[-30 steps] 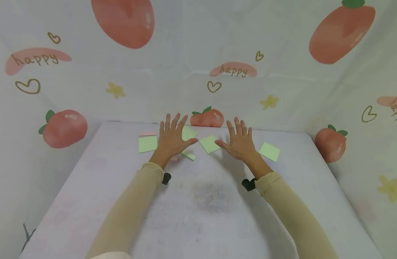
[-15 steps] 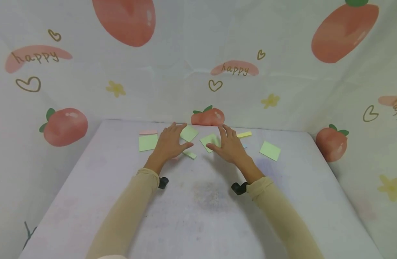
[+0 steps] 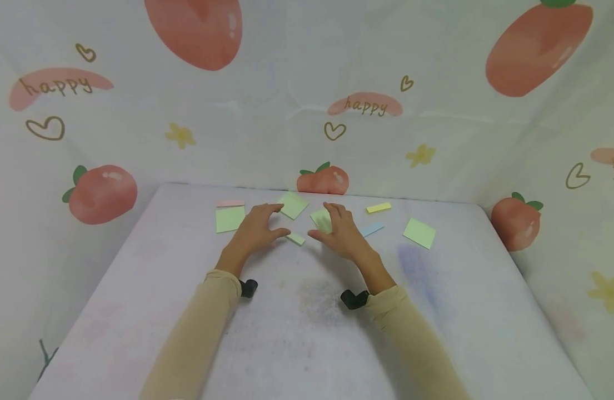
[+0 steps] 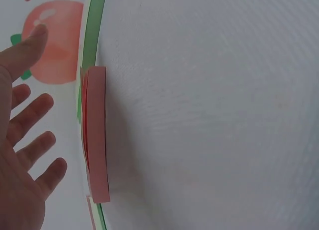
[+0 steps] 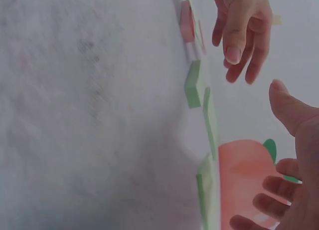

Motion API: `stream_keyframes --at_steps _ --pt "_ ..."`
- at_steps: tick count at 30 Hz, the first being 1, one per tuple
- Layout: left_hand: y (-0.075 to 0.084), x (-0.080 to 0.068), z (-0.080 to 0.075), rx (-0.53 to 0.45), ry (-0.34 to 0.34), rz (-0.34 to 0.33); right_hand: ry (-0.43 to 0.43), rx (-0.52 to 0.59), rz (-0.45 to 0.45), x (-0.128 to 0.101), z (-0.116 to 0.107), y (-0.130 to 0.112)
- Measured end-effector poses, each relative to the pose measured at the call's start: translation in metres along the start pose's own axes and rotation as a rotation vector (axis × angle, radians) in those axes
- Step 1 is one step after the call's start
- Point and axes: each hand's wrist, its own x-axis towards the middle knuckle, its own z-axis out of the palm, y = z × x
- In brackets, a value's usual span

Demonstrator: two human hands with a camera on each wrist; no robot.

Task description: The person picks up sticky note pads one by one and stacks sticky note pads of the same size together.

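Note:
Both hands hover above the table, holding nothing. My left hand (image 3: 254, 230) has loosely bent fingers. It is near a green square sticky-note pad (image 3: 229, 220), a second green pad (image 3: 294, 205) and a narrow green strip pad (image 3: 296, 239). In the left wrist view a pink strip pad (image 4: 98, 135) lies below the left hand; in the head view that hand mostly hides it. My right hand (image 3: 344, 236), also loosely bent with the thumb apart, partly covers a third green pad (image 3: 320, 220). To its right lie a blue strip pad (image 3: 373, 229) and a yellow strip pad (image 3: 379, 208).
One more green square pad (image 3: 419, 233) lies to the far right. Another pink strip (image 3: 230, 204) sits at the back left. A white cloth backdrop (image 3: 266, 139) with printed fruit rises behind and beside the table (image 3: 296, 344).
Both hands have drawn closer together and slightly back toward the body. Their spread fingers have relaxed into a bend. The yellow and blue strip pads have come out from behind the right hand.

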Motion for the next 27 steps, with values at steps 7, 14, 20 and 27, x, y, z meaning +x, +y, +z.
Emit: stream_keyframes --at_steps 7,14,20,27 --pt "-0.004 0.0 0.003 -0.017 -0.003 -0.007 0.025 0.039 -0.02 0.0 0.017 -0.002" --pt "-0.007 0.0 0.004 -0.096 -0.031 -0.073 -0.007 0.162 -0.025 0.003 0.027 -0.009" --pt "-0.011 0.003 0.001 -0.133 -0.058 -0.089 -0.026 0.228 -0.005 0.006 0.039 -0.016" --pt "-0.015 0.01 0.004 -0.15 -0.093 -0.078 -0.039 0.212 0.086 0.007 0.045 -0.02"
